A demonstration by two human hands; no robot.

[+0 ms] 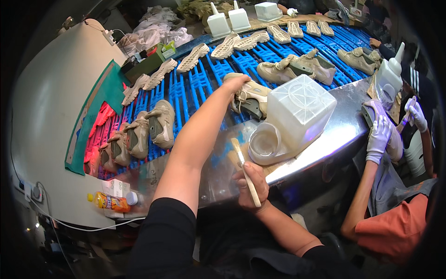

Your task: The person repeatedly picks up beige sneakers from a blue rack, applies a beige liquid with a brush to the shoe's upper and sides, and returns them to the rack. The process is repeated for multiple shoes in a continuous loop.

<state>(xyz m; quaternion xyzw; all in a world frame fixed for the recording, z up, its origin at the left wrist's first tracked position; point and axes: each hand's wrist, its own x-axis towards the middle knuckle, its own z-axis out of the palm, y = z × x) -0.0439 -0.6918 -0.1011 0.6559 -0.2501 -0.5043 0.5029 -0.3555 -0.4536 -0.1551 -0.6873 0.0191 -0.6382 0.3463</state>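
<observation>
My left hand (237, 85) reaches out over the blue slatted conveyor (188, 89) and grips the end of a beige shoe upper (251, 93) with laces and a dark panel. Part of that shoe is hidden behind a translucent plastic glue dispenser (301, 101). A wooden-handled brush (248, 181) is held in my right hand (256, 186), bristles pointing up and away from me. Just right of the bristles is the round open cup (264, 141) of the dispenser, with pale liquid in it. The dispenser stands on the metal ledge (212, 181).
Several beige soles (193, 57) line the conveyor's far side. Shoe uppers (161, 123) stand at left, near a machine opening with a green flap (94, 118). An orange drink bottle (109, 202) lies on the ledge. On my right, a co-worker's gloved hand (379, 137) rests on a shoe.
</observation>
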